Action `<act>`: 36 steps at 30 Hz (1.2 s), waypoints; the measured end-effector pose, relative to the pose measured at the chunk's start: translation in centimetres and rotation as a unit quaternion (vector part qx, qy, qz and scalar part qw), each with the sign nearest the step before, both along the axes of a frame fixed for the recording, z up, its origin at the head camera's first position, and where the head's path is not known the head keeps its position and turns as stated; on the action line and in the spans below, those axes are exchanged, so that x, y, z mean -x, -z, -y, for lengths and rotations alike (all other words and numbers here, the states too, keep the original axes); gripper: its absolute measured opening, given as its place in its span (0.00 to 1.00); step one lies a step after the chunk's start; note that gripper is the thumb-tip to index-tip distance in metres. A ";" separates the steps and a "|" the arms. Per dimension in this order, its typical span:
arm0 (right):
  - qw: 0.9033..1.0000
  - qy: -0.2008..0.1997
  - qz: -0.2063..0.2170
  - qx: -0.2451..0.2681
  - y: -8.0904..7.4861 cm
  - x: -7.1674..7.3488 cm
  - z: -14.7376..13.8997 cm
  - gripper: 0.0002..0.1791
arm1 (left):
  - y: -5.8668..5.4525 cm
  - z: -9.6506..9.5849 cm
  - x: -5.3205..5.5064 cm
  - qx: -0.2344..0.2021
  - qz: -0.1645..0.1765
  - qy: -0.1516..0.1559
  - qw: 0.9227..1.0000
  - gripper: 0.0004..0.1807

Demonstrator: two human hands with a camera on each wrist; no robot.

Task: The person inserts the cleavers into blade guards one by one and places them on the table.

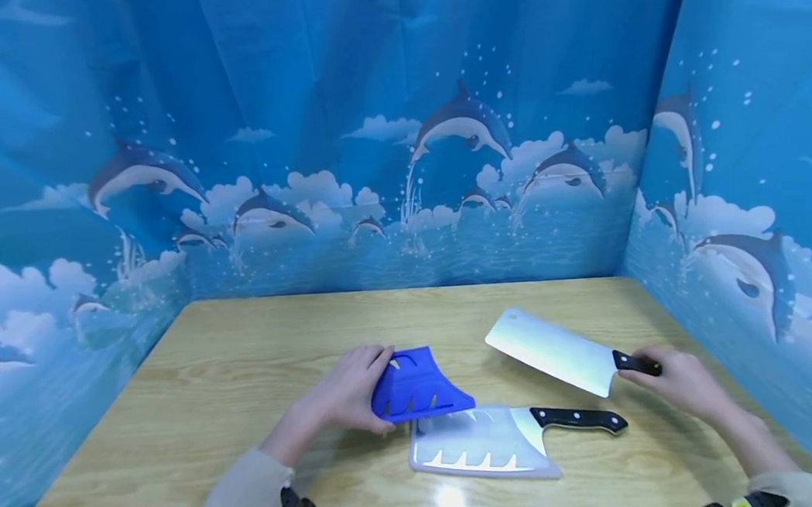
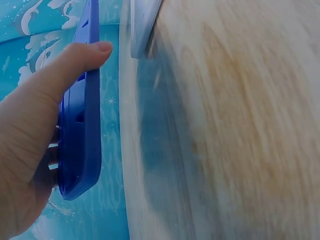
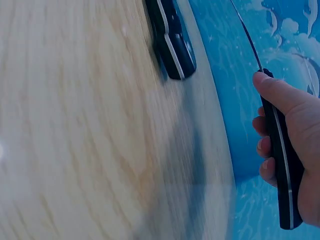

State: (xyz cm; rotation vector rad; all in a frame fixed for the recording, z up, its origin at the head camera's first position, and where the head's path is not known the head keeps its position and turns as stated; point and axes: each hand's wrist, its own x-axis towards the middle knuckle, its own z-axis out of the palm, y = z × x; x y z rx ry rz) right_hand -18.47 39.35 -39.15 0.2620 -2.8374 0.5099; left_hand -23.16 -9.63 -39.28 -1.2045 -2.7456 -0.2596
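A blue slotted blade cover (image 1: 417,385) is gripped by my left hand (image 1: 354,388), raised above the table. In the left wrist view the thumb lies on one side of the cover (image 2: 85,130) and fingertips show behind it. My right hand (image 1: 672,381) grips the black handle (image 3: 282,165) of a cleaver, whose bare wide blade (image 1: 554,349) points left, off the table. Between the hands a second cleaver lies on the table, its black handle (image 1: 577,419) pointing right. A whitish slotted cover (image 1: 473,443) encloses most of its blade. The blue cover's lower edge overlaps it in the head view.
The wooden table (image 1: 278,323) carries these things. Blue curtains (image 1: 381,69) printed with dolphins and clouds stand along its back and sides. A bright light reflection (image 1: 452,506) shows near the front of the table.
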 end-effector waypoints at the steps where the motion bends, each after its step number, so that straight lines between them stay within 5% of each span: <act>1: 1.000 -0.005 0.002 0.003 -0.1 -0.1 0.3 0.20 | 0.1 0.1 0.0 0.000 -0.006 0.004 1.000 0.60; 9: 0.998 -0.044 -0.041 -0.006 -0.1 -0.1 2.8 0.16 | 0.6 0.1 0.0 -0.010 -0.052 0.036 0.998 0.60; 28: 0.997 -0.064 -0.031 -0.006 -0.4 0.0 5.4 0.16 | 0.9 -0.2 -0.4 -0.024 -0.060 0.049 0.997 0.60; 36: 0.996 -0.064 -0.065 -0.024 -0.9 -0.4 5.6 0.14 | 0.7 -0.4 -0.6 -0.022 -0.060 0.050 0.997 0.60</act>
